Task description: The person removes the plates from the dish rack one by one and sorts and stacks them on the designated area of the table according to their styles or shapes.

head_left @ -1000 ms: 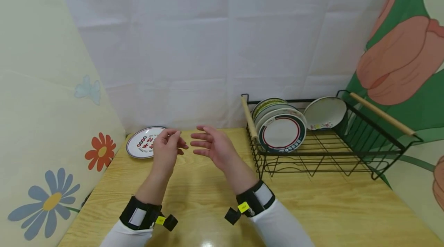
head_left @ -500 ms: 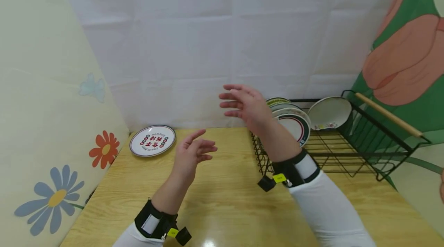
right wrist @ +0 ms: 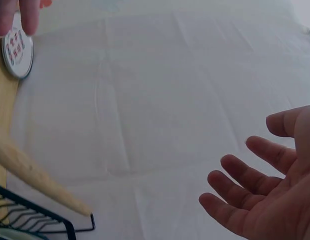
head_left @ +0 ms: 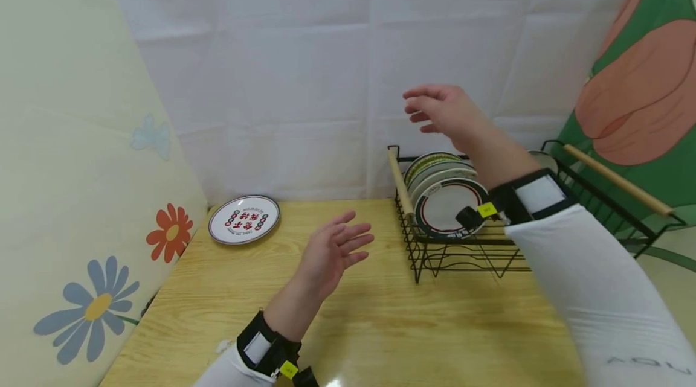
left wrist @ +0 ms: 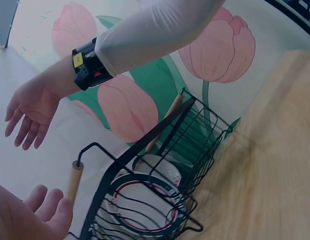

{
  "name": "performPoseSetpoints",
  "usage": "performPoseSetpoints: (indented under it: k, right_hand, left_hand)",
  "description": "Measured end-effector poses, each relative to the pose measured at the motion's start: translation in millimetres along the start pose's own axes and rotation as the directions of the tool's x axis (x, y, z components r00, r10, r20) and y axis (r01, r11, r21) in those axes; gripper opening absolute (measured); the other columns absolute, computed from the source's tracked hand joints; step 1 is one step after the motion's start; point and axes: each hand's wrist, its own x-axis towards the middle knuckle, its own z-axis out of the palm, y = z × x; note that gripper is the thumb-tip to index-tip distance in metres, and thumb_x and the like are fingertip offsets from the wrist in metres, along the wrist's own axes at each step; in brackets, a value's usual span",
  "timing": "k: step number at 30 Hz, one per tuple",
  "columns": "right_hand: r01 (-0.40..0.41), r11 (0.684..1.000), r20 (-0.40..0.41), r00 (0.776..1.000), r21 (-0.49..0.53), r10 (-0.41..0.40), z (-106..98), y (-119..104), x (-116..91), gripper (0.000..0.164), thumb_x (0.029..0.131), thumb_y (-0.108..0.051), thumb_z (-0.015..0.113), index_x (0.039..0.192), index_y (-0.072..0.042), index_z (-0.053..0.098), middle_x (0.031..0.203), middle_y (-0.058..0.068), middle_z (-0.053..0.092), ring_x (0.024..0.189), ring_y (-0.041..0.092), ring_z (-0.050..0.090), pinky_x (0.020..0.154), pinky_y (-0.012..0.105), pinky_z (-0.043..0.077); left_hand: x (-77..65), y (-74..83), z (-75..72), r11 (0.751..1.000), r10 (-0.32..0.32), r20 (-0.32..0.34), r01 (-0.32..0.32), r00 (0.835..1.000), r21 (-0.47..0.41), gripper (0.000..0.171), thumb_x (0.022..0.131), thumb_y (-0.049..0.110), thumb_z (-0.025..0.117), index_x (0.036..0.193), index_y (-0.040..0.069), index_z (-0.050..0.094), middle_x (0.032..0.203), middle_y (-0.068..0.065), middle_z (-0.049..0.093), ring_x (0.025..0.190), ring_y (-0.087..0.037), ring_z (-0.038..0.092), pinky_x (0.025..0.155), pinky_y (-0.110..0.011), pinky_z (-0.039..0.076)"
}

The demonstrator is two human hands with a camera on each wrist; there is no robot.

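Observation:
My right hand point(head_left: 437, 110) is raised above the plates in the rack, palm facing left, fingers loosely bent and holding nothing. Lower, over the table in front of the rack's left end, my left hand point(head_left: 333, 254) has its fingers extended, also with nothing in it. A black wire dish rack point(head_left: 451, 254) with wooden handles stands at the right. Several plates lean together in its left end; the front one is a white plate with a dark green rim point(head_left: 448, 206). Another plate point(head_left: 544, 160) farther right is mostly hidden behind my right forearm.
A white plate with red characters point(head_left: 244, 220) lies flat on the wooden table point(head_left: 206, 290), at the back left. A white cloth point(head_left: 288, 73) hangs behind the table. Flowered cloths point(head_left: 87, 194) close in both sides.
My right hand has risen and moved right, from over the table to above the rack. My left hand has moved right, away from the flat plate, and its fingers have spread out.

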Motion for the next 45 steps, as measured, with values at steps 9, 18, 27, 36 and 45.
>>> performPoseSetpoints:
  k: [9, 18, 27, 36, 45]
  right_hand:
    - [-0.048, 0.915, 0.067, 0.994, -0.401, 0.082, -42.6, 35.4, 22.8, 0.055, 0.106, -0.042, 0.05, 0.149, -0.008, 0.052, 0.154, 0.024, 0.047, 0.136, 0.043, 0.047, 0.108, 0.061, 0.043]
    - [-0.052, 0.769, 0.104, 0.983, -0.638, 0.153, -62.6, 81.9, 30.9, 0.047, 0.1, -0.03, 0.06, 0.134, 0.002, 0.063, 0.14, 0.031, 0.058, 0.128, 0.049, 0.053, 0.105, 0.063, 0.045]
    - [0.024, 0.657, 0.178, 0.969, -0.753, 0.169, -59.2, 104.1, 26.5, 0.031, 0.089, -0.019, 0.066, 0.11, 0.003, 0.075, 0.113, 0.024, 0.071, 0.103, 0.037, 0.065, 0.086, 0.051, 0.054]
    - [0.063, 0.627, 0.255, 0.941, -0.777, 0.223, -52.0, 117.0, 16.9, 0.027, 0.088, -0.013, 0.063, 0.107, 0.003, 0.075, 0.104, 0.019, 0.073, 0.085, 0.027, 0.065, 0.07, 0.039, 0.056]
    - [0.089, 0.59, 0.288, 0.924, -0.802, 0.253, -48.2, 127.3, 11.0, 0.027, 0.086, -0.007, 0.063, 0.108, 0.004, 0.075, 0.113, 0.025, 0.072, 0.097, 0.034, 0.067, 0.081, 0.049, 0.058]
  left_hand:
    - [8.3, -25.8, 14.0, 0.977, -0.094, 0.072, 0.106, 0.993, -0.184, 0.061, 0.108, 0.039, 0.029, 0.161, 0.008, 0.029, 0.161, -0.027, 0.038, 0.149, -0.041, 0.043, 0.124, -0.057, 0.031]
    - [11.2, -44.7, 23.2, 0.955, -0.175, 0.048, 0.182, 0.983, -0.234, 0.066, 0.109, 0.045, 0.028, 0.162, 0.005, 0.026, 0.159, -0.029, 0.041, 0.146, -0.044, 0.044, 0.123, -0.057, 0.032]
    - [16.5, -53.0, 23.0, 0.948, -0.207, 0.046, 0.212, 0.977, -0.238, 0.068, 0.109, 0.046, 0.028, 0.162, 0.003, 0.022, 0.159, -0.029, 0.04, 0.146, -0.044, 0.045, 0.124, -0.058, 0.031]
    - [20.9, -57.4, 19.7, 0.94, -0.231, 0.044, 0.235, 0.972, -0.248, 0.068, 0.109, 0.044, 0.027, 0.163, 0.004, 0.018, 0.161, -0.03, 0.037, 0.148, -0.044, 0.04, 0.125, -0.057, 0.028]
    - [23.8, -57.1, 17.4, 0.95, -0.211, 0.022, 0.211, 0.977, -0.23, 0.066, 0.11, 0.043, 0.026, 0.163, 0.003, 0.02, 0.158, -0.03, 0.041, 0.146, -0.044, 0.045, 0.124, -0.057, 0.03]
